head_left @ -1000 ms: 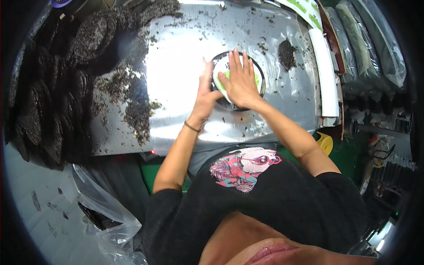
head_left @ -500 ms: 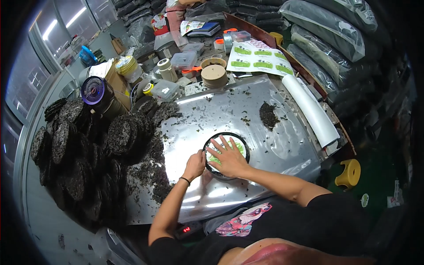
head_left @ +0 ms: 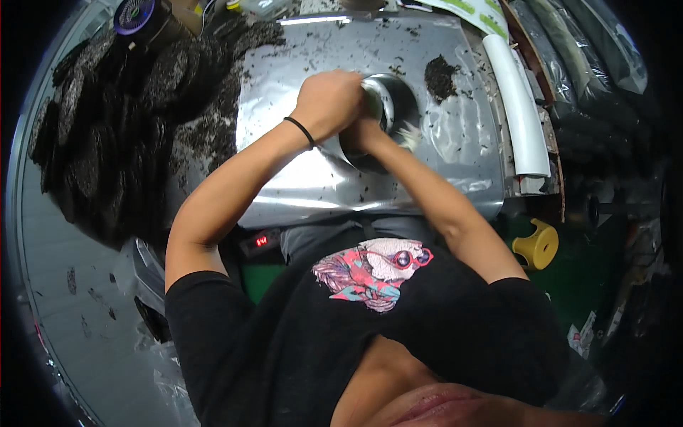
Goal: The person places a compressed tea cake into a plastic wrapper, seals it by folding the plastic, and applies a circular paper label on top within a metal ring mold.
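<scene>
A round, silver-grey container (head_left: pixel 385 102) is tilted up over the shiny metal sheet (head_left: pixel 306 196), largely covered by my hands. My left hand (head_left: pixel 332 103), with a black band at the wrist, is closed at the container's left side, knuckles up. Below and partly behind it, my right hand (head_left: pixel 365 134) lies against the container; its fingers are hidden. A dark round reflection or shadow shows on the sheet to the right of the container.
Stacked dark round cakes, like dried seaweed (head_left: pixel 99 128), crowd the left side. A dark crumb pile (head_left: pixel 441 77) lies at the sheet's far right, beside a white roll (head_left: pixel 517 107). A purple fan (head_left: pixel 134 16) stands far left. On the floor right is a yellow stool (head_left: pixel 537 244).
The round container has gone from lying flat to tilted up. My right hand has left its flat spread on top, and my hands have come together. The view has dropped closer to my body.
</scene>
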A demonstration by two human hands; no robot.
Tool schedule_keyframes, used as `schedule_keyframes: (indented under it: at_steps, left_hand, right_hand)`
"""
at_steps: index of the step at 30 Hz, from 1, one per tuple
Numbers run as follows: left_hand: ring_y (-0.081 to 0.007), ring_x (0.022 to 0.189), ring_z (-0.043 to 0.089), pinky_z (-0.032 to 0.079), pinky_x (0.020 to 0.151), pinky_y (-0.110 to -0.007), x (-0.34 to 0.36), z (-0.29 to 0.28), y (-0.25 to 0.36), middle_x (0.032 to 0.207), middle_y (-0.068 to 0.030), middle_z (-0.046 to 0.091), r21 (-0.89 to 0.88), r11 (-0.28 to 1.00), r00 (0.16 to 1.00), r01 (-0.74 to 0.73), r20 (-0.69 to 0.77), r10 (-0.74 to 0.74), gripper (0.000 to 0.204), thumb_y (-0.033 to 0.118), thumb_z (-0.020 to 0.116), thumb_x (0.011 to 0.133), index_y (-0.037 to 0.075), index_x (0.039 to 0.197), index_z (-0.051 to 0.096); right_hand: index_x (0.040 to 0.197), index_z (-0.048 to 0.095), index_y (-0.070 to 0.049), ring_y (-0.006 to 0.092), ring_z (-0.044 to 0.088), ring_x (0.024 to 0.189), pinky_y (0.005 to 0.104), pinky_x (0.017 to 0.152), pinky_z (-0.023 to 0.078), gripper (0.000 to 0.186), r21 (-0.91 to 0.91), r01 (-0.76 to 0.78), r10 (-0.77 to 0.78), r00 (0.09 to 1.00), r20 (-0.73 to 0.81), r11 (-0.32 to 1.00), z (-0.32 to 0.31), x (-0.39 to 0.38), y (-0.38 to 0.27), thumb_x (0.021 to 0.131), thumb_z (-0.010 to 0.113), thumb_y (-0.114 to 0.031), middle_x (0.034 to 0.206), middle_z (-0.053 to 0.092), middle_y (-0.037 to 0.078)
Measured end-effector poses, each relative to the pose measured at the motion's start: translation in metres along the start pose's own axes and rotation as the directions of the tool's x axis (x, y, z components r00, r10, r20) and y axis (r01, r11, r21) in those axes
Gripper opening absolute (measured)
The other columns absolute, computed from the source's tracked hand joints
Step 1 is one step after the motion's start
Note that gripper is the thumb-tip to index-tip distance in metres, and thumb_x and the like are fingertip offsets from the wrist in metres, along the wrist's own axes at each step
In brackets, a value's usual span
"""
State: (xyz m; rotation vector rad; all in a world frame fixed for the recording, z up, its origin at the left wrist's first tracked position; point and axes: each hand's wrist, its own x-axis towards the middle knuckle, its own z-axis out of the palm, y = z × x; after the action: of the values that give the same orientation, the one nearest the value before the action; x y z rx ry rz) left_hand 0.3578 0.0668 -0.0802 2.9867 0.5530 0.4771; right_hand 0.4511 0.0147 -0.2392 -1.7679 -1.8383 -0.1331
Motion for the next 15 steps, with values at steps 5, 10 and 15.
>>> schedule_keyframes:
  at_steps: [5, 10, 15]
  left_hand:
    - [-0.0317, 0.084, 0.072, 0.057, 0.072, -0.040, -0.090, -0.107, -0.009, 0.095, -0.0216, 0.073, -0.112, 0.931, 0.932, 0.346, -0.077, -0.355, 0.049, -0.002, 0.060, 0.084, 0.009, 0.132, 0.064]
    - [-0.0219, 0.084, 0.073, 0.055, 0.075, -0.037, -0.265, -0.020, -0.143, 0.095, -0.0194, 0.075, -0.590, 0.432, 0.629, 0.682, 0.172, -0.758, 0.045, -0.002, 0.062, 0.080, 0.002, 0.124, 0.069]
    - [-0.0203, 0.061, 0.060, 0.051, 0.066, -0.036, -0.208, 0.046, -0.136, 0.069, -0.0184, 0.063, -0.408, 0.640, 0.754, 0.651, 0.254, -0.606, 0.046, 0.004, 0.068, 0.078, 0.001, 0.123, 0.069]
  right_hand:
    - [0.103, 0.071, -0.003, 0.0360, 0.068, 0.094, 0.0459, 0.086, 0.054, 0.023, 0.450, 0.181, -0.078, 0.968, -0.238, 0.874, -0.150, 0.001, -0.067, 0.089, 0.071, -0.022, 0.100, 0.073, 0.014]
    - [0.107, 0.070, 0.002, 0.0244, 0.069, 0.099, 0.0444, 0.087, 0.055, 0.046, 0.403, -0.817, 0.748, 0.557, 0.361, 0.413, -0.105, 0.014, 0.056, 0.080, 0.086, -0.032, 0.111, 0.072, 0.014]
    - [0.118, 0.069, -0.001, 0.0214, 0.072, 0.096, 0.0348, 0.086, 0.059, 0.060, 0.629, -0.686, 0.545, 0.390, 0.742, -0.366, -0.090, -0.017, 0.062, 0.074, 0.090, -0.036, 0.112, 0.073, 0.012]
